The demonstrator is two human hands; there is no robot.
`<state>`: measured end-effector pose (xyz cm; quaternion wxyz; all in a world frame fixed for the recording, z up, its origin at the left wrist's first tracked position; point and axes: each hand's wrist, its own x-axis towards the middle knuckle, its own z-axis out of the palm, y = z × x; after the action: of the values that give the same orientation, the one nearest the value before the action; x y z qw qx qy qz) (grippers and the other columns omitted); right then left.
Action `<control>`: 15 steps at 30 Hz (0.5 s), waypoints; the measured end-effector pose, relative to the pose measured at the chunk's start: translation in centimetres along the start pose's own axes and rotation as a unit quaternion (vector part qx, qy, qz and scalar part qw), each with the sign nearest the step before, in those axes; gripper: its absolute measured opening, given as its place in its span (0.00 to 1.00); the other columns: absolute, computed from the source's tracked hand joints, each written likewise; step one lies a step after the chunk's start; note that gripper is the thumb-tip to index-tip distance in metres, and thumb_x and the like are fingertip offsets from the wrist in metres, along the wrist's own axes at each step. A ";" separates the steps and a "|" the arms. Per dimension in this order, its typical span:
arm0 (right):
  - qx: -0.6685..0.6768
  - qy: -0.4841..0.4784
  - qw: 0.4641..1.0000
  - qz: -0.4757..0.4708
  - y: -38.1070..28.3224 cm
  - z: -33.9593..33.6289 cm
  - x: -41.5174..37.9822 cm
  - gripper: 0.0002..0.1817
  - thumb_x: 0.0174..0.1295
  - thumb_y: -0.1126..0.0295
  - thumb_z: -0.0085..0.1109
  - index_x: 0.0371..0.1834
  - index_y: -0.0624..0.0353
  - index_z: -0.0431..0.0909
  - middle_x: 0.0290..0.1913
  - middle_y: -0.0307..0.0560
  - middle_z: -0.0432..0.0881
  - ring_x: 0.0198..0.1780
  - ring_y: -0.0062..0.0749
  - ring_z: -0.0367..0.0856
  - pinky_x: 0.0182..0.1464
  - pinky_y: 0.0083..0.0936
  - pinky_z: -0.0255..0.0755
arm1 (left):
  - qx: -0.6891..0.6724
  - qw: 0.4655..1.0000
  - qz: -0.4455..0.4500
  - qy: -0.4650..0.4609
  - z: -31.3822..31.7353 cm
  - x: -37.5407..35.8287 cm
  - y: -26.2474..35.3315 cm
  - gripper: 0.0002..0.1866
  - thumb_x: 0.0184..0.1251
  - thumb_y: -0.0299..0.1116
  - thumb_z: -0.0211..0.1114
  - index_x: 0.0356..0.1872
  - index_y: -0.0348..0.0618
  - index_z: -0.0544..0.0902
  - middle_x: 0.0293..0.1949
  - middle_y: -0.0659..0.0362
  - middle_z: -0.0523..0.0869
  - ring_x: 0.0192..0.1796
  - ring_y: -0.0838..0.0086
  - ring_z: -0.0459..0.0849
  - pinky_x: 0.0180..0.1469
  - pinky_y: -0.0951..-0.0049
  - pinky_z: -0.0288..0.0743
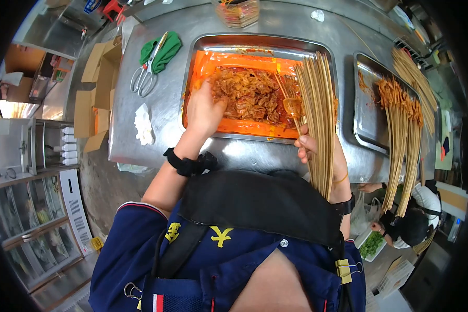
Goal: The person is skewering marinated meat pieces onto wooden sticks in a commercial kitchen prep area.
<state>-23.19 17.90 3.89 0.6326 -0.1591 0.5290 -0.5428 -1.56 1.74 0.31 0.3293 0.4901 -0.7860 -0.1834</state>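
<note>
My left hand (207, 108) reaches into the left part of a metal tray (265, 40) lined with orange sheet, its fingers at a pile of red-sauced sliced meat (249, 93); what its fingertips grip is hidden. On the right, my right hand (308, 144) is closed around a thick bundle of wooden skewers (320, 119) that stretches over the tray's right side. One skewer is angled apart from the bundle, with a piece of meat (293, 107) on it above the tray.
A second tray (366, 127) at right holds loaded skewers (399, 125), with more bare skewers (418, 78) behind. Scissors (144, 78), a green cloth (166, 53) and crumpled tissue (143, 125) lie left. A container (237, 14) stands at the back. Another person (416, 223) is at lower right.
</note>
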 end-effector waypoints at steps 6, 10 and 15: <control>0.022 0.005 1.000 0.000 0.0 -0.3 -0.3 0.10 0.57 0.74 0.61 0.41 0.61 0.74 0.27 0.43 0.80 0.22 0.19 0.78 0.22 0.13 0.72 | 0.088 0.956 0.085 -0.266 2.4 -1.4 3.6 0.15 0.51 0.32 0.64 0.41 0.41 0.79 0.36 0.48 0.81 0.39 0.53 0.80 0.41 0.58 0.74; 0.021 -0.001 1.000 -0.008 -0.1 -0.6 -0.7 0.09 0.57 0.74 0.61 0.40 0.62 0.74 0.27 0.43 0.79 0.22 0.19 0.77 0.22 0.13 0.72 | 0.143 0.956 0.089 -0.241 3.8 -1.7 3.4 0.09 0.52 0.32 0.62 0.34 0.41 0.80 0.31 0.45 0.80 0.36 0.49 0.79 0.39 0.54 0.73; 0.034 -0.004 0.999 -0.004 0.1 -0.9 -0.7 0.09 0.57 0.74 0.61 0.39 0.62 0.75 0.27 0.43 0.79 0.22 0.18 0.77 0.22 0.13 0.71 | -0.228 0.931 -0.138 -0.249 2.7 0.6 -1.0 0.10 0.53 0.27 0.62 0.35 0.34 0.82 0.27 0.56 0.84 0.29 0.71 0.81 0.32 0.71 0.72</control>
<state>-23.81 18.85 3.85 0.6379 -0.1416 0.5066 -0.5625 -3.03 0.65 -2.01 0.1972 0.4435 -0.7045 -0.5178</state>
